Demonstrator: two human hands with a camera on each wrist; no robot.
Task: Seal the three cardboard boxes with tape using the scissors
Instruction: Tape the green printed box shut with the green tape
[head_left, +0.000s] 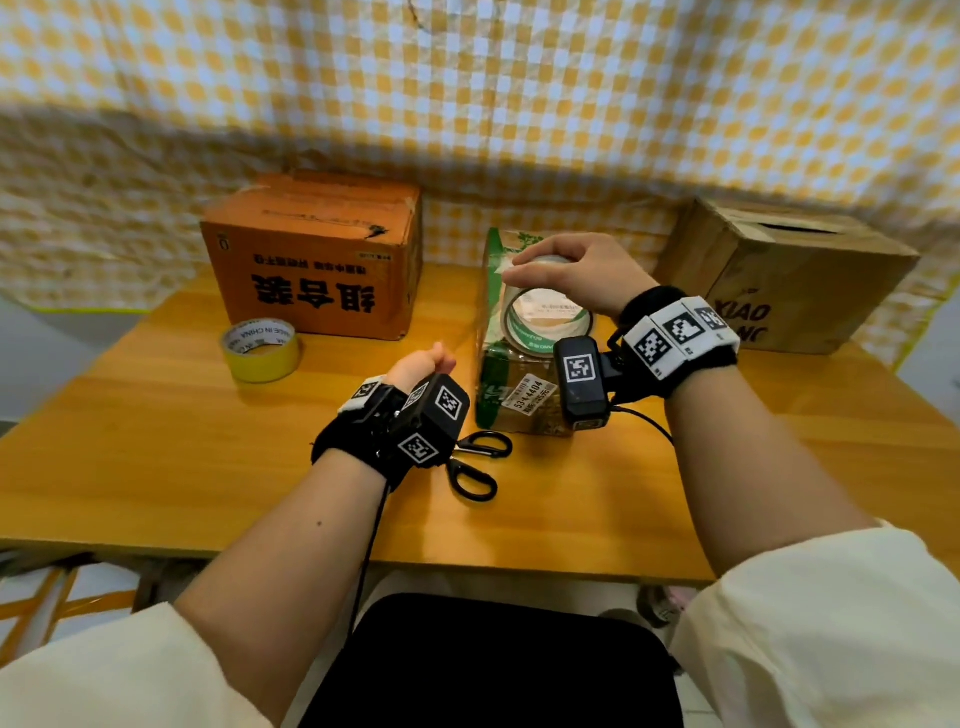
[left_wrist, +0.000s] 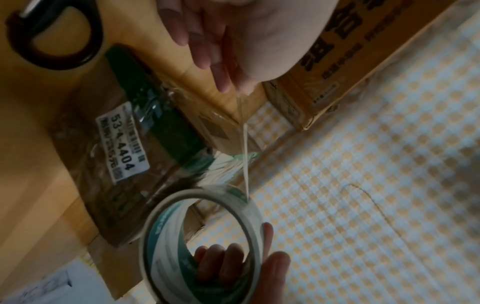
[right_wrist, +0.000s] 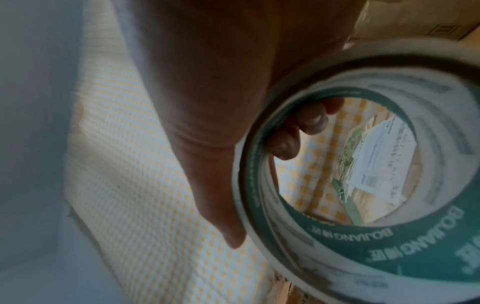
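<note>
Head view, right hand: the right hand (head_left: 576, 275) grips a roll of clear tape (head_left: 545, 317) from above, fingers curled through its core, over the middle box (head_left: 511, 384).
Head view, left hand: the left hand (head_left: 421, 364) is closed, thumb against fingers, left of that box.
Head view, desk: on the wooden desk (head_left: 156, 441), the orange box (head_left: 317, 260) stands at the back left, the brown box (head_left: 789, 280) at the back right corner; a yellow tape roll (head_left: 262, 349) lies before the orange box; black scissors (head_left: 475, 462) lie toward the front edge.
Left wrist view: fingertips (left_wrist: 223, 82) pinch the clear tape strip (left_wrist: 245, 156), stretched taut to the roll.
Right wrist view: fingers (right_wrist: 309, 123) hooked inside the roll's green-printed core (right_wrist: 350, 232); thumb outside.
</note>
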